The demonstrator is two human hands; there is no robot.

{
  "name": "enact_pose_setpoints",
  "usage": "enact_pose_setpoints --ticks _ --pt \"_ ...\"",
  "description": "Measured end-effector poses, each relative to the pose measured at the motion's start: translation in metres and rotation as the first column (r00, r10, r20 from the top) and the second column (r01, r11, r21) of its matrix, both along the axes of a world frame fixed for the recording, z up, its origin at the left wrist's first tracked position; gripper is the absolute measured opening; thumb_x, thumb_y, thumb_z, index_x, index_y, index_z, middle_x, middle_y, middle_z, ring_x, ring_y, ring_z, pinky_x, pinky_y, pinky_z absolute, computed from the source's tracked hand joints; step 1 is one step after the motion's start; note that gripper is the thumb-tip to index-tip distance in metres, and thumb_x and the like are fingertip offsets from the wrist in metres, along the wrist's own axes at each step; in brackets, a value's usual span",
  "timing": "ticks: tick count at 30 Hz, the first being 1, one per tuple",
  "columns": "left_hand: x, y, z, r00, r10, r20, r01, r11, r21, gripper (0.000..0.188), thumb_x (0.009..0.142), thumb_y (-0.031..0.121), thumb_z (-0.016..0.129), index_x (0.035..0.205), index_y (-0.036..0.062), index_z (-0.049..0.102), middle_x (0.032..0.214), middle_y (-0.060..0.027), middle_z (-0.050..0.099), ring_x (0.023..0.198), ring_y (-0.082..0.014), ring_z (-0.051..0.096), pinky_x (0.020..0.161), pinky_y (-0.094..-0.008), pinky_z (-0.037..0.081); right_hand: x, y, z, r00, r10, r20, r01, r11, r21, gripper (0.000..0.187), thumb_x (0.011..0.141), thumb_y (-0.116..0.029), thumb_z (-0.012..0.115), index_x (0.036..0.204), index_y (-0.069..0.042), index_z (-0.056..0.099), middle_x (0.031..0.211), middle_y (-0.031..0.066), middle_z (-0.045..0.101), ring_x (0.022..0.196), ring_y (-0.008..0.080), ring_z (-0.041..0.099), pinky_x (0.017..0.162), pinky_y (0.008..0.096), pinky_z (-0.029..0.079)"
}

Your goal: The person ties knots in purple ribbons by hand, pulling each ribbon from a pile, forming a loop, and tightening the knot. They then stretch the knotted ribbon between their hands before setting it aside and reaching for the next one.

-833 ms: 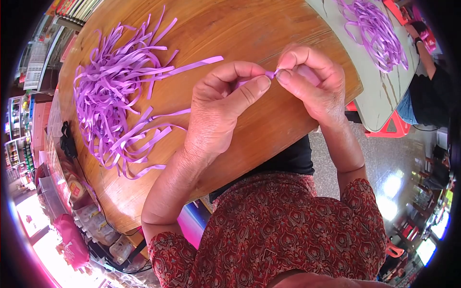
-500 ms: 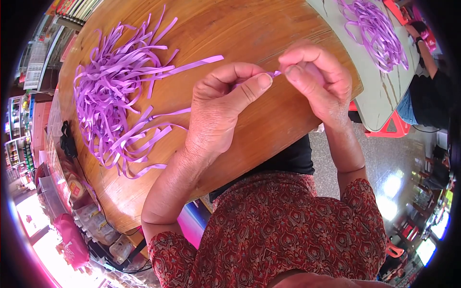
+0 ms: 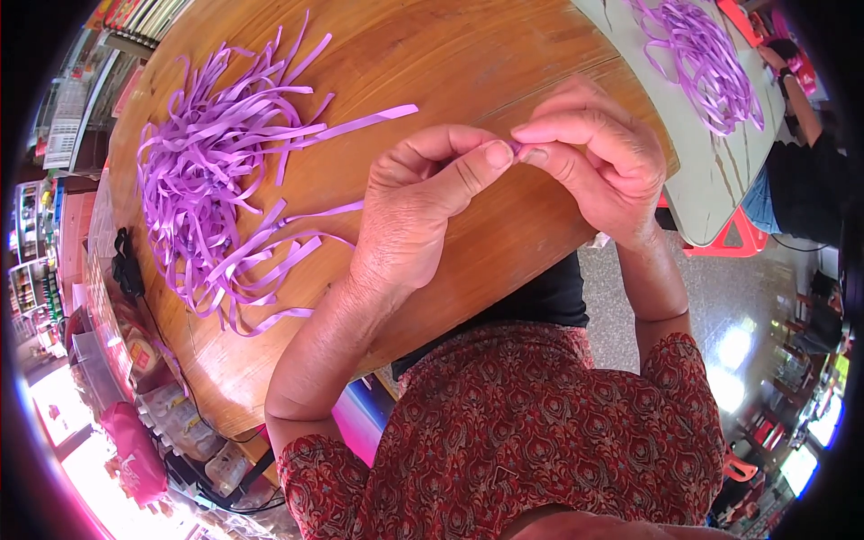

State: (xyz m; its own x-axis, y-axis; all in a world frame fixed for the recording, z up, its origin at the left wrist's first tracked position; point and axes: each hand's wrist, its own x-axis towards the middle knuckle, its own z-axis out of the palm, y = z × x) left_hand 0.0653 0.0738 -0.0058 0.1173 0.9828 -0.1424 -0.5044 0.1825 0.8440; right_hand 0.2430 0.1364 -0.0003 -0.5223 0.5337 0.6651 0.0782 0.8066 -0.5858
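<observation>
Above the wooden counter (image 3: 486, 67), how's that purple ribbon (image 3: 516, 147) look?
– Just a sliver showing; left hand (image 3: 409, 202) and right hand (image 3: 612, 162) both pinch it, tips close together; colour matches the loose ribbon pile (image 3: 202, 162), tbh

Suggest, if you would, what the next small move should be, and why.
I would probably close the grip of the right hand on the purple ribbon: the left hand holds it, only a tiny bit shows, and the right hand is right at that bit.
</observation>
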Motion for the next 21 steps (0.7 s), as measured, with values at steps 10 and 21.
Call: enact_pose_setpoints --ticks 10,21 --pt "0.002 0.001 -0.003 0.994 0.051 -0.099 -0.053 0.998 -0.016 0.012 0.086 0.012 0.062 0.093 0.0031 0.065 0.081 -0.0022 0.064 0.053 -0.0040 0.030 0.048 -0.0209 0.023 0.000 -0.003 -0.001 0.999 -0.041 -0.017 0.038 0.988 -0.152 0.021 0.075 0.003 0.066 0.097 0.001 0.064 0.086 0.0101 0.062 0.078 0.0182 0.058 0.067 0.0278 0.046" --pt "0.006 0.000 -0.006 0.969 0.095 -0.228 -0.056 0.984 0.169 0.005 0.086 0.004 0.062 0.088 0.0008 0.065 0.078 0.0020 0.060 0.071 -0.0039 0.050 0.062 -0.0188 0.040 0.001 -0.005 0.007 0.961 -0.137 0.241 0.066 0.958 0.280 0.043 0.062 -0.013 0.075 0.102 -0.002 0.067 0.081 0.0061 0.061 0.072 0.0216 0.055 0.063 0.0312 0.043"
